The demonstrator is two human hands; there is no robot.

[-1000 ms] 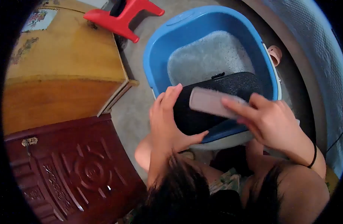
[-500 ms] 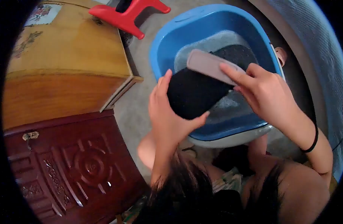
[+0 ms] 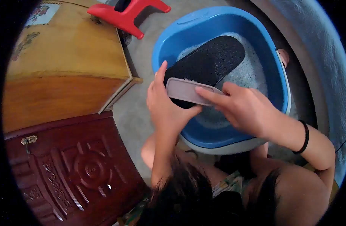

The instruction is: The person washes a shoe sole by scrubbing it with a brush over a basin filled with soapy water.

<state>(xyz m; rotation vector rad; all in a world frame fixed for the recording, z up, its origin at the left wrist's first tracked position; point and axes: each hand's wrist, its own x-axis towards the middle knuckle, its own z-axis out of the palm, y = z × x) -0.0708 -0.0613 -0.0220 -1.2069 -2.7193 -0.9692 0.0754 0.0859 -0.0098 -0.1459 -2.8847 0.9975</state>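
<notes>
A long, flat black slipper [image 3: 210,62] with a rounded far end lies tilted across the basin, wet and speckled toward that end. My left hand [image 3: 167,103] grips its near end, fingers along the left side and thumb at the right. In my right hand [image 3: 248,107] is a greyish-pink scrub brush [image 3: 184,90], index finger stretched along its back. The brush lies bristles-down against the slipper near my left hand, and a few white bristles show at its edge. Below is a blue basin [image 3: 276,81] holding sudsy water [image 3: 248,79].
A red plastic stool [image 3: 129,17] stands beyond the basin to the left. Wooden furniture [image 3: 71,90] and a dark red carved panel [image 3: 90,169] fill the left side. A light blue quilted cover [image 3: 327,67] hangs at the right. My knees are close below the basin.
The brush has moved down and left along the slipper toward my left hand, uncovering the slipper's far end. My left hand keeps its hold, shifted slightly.
</notes>
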